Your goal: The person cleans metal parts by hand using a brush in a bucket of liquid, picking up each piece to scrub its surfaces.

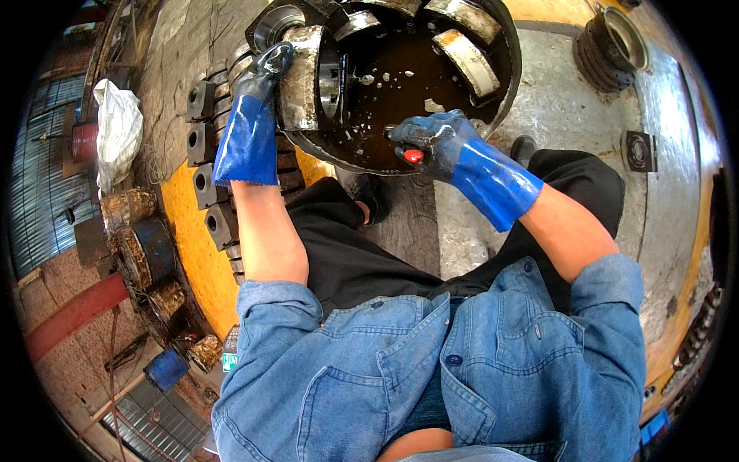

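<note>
A round dark tub [517, 65] of brown liquid stands before my knees, with several curved metal pieces [471, 65] in it. My left hand [262, 108], in a blue rubber glove, has its fingers closed over the upper left edge of a worn, ring-like metal part [302, 81]. That part sits at the tub's left side. Above the near right of the tub is my right hand [440, 142], gloved alike and closed around a tool with a red end [413, 155]. The glove hides most of this tool, so its kind does not show. Pale flecks float on the liquid.
Dark square blocks with round holes [202, 146] line up left of the tub, beside a yellow strip [196, 254]. Stacked metal rings [612, 50] and a square holed block [639, 151] stand on the right. A white bag [118, 131] lies far left.
</note>
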Demonstrator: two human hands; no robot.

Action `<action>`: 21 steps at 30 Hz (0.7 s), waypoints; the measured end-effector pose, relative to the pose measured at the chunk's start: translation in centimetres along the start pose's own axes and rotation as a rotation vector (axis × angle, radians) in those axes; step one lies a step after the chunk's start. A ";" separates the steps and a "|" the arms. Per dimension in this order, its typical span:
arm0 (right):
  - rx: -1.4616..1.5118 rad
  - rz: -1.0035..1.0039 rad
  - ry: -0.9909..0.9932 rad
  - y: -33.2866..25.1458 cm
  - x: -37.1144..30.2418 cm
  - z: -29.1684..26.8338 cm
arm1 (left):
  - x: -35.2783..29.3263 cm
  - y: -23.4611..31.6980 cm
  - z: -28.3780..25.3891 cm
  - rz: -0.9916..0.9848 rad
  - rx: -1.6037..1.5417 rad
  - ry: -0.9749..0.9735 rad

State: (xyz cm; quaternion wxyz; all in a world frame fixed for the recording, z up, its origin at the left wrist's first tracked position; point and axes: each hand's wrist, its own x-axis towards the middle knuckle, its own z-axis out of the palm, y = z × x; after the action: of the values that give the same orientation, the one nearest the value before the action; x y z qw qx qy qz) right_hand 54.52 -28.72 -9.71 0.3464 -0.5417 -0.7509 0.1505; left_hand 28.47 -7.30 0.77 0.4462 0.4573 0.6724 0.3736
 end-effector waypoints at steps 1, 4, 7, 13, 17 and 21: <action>-0.010 -0.002 0.001 0.2 -0.1 0.2 | -0.1 -0.1 0.1 0.001 0.002 0.001; -0.021 -0.007 -0.003 0.4 -0.1 0.5 | -0.1 -0.1 0.2 0.003 0.008 0.010; -0.015 0.004 -0.033 -0.1 0.2 -0.1 | 0.0 -0.1 0.0 0.004 0.012 0.017; -0.020 -0.011 -0.018 0.1 0.0 0.1 | -0.1 -0.1 0.1 0.008 0.023 0.029; -0.031 -0.016 -0.018 0.0 0.2 0.0 | 0.0 -0.1 0.0 0.010 0.032 0.041; -0.014 0.092 -0.184 -0.2 0.2 -0.5 | -0.5 -0.2 0.0 0.013 0.040 0.048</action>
State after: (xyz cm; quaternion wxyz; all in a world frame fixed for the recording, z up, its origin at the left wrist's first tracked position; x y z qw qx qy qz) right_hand 54.68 -28.64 -9.18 0.2649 -0.5618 -0.7550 0.2102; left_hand 28.47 -7.86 0.69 0.4184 0.4613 0.6872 0.3740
